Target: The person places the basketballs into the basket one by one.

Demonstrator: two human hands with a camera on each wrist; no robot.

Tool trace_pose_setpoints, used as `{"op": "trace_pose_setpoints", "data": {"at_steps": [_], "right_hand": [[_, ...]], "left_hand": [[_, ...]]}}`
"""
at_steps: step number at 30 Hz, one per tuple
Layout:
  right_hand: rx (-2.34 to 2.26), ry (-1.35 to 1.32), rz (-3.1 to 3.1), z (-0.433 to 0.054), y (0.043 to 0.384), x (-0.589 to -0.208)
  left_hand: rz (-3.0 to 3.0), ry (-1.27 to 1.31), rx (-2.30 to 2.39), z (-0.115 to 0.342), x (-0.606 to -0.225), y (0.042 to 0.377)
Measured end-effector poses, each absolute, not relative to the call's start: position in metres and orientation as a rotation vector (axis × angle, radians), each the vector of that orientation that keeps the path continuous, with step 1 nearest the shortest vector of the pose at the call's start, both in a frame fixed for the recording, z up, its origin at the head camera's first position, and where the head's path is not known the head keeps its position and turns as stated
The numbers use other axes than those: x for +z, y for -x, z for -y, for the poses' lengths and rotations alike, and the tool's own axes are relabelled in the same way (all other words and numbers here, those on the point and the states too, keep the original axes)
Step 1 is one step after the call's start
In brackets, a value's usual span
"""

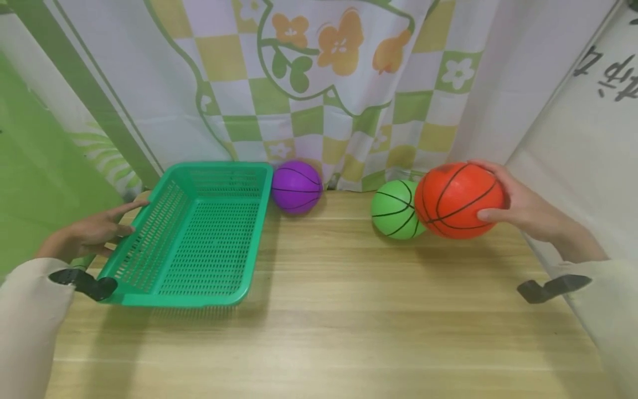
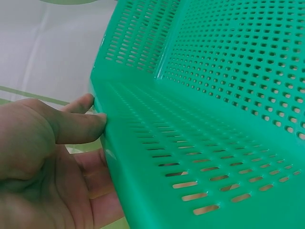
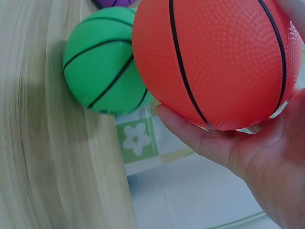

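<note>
A green perforated plastic basket (image 1: 214, 238) stands at the left of the wooden table, with nothing inside it. At its left rim my left hand (image 1: 102, 230) holds on; in the left wrist view the thumb tip meets the rim (image 2: 116, 167) and the other fingers lie outside and under it. My right hand (image 1: 530, 208) grips a red toy basketball (image 1: 458, 199) from its right side, thumb in front and fingers spread round the back. Close beside the red ball, partly covered by it in the head view, sits a smaller green basketball (image 1: 396, 210).
A purple basketball (image 1: 297, 187) sits against the basket's right side near the table's back edge. Behind the wooden table (image 1: 319, 332) hangs a patterned curtain (image 1: 324, 111). A white wall or panel with dark writing (image 1: 588, 122) rises on the right.
</note>
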State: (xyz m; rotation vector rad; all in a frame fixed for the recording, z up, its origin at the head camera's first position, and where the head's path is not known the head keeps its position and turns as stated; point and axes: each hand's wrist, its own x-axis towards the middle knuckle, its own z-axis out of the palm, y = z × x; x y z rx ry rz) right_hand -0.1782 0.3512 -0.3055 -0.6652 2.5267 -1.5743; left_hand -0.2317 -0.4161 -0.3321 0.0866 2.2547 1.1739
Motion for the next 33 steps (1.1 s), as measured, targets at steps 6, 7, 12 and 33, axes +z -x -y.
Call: {"op": "trace_pose_setpoints", "data": {"at_steps": [6, 7, 12, 33], "right_hand": [[-1.545, 0.663, -2.515, -0.339, 0.177, -0.304], [-1.545, 0.660, -2.510, -0.337, 0.176, -0.304], [-1.543, 0.679, -2.523, -0.326, 0.177, -0.303], [-1.466, 0.833, -2.580, -0.286, 0.191, -0.301]], "left_hand": [[-2.241, -0.058, 1.194, 0.416, -0.331, 0.234], [-2.243, -0.059, 1.189, 0.416, -0.331, 0.234], [-2.255, -0.079, 1.156, 0.417, -0.333, 0.234], [-2.232, -0.080, 1.197, 0.418, -0.338, 0.232]]}}
